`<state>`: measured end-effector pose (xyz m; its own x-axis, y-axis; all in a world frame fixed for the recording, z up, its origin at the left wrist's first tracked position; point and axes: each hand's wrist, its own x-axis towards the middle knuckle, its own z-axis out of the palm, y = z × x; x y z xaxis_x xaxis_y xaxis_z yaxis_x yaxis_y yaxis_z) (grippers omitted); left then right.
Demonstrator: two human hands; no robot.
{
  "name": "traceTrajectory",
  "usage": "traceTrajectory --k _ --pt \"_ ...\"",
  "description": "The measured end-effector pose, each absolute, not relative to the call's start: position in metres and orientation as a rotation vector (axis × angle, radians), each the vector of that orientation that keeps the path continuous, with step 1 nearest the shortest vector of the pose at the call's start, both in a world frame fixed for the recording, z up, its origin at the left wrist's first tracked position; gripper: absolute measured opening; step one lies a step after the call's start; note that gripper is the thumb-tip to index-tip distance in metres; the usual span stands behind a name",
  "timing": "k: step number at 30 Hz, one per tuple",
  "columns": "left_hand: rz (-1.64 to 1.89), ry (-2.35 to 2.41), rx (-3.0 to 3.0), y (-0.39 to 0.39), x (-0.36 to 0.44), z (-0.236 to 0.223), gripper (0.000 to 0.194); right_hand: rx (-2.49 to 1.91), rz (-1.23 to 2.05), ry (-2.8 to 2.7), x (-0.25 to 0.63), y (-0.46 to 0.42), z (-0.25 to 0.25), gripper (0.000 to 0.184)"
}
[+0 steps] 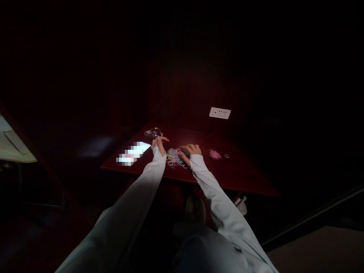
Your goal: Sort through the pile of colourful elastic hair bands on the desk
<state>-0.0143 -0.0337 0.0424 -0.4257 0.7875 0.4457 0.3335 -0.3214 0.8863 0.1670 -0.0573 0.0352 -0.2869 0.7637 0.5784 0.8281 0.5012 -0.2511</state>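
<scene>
A loose pile of many-coloured hair ties (174,156) lies near the middle of the dark red desk. My left hand (159,145) is at the pile's left edge, with a finger stretched out to the right and nothing visible in it. At the pile's right side is my right hand (193,151), its thumb and fingers apart; the fingers reach over the ties and hide some of them. Farther right sit a small heap of pink hair ties (215,154) and a single greenish ring-shaped tie (226,156).
Left of my hands a lit screen (132,153), partly pixelated, lies on the desk (227,174). Behind my left hand stands a clear round container (155,131). A white socket plate (220,113) is on the back wall. The surroundings are very dark.
</scene>
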Motion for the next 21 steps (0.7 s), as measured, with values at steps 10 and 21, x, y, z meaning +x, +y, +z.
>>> traceTrajectory --k 10,21 --pt "2.044 1.362 1.344 -0.025 -0.015 0.036 0.059 -1.297 0.005 -2.169 0.131 -0.063 0.028 0.049" --pt "1.981 1.340 1.461 -0.026 -0.012 0.034 0.060 -1.312 0.105 -2.009 0.136 -0.035 0.013 0.030"
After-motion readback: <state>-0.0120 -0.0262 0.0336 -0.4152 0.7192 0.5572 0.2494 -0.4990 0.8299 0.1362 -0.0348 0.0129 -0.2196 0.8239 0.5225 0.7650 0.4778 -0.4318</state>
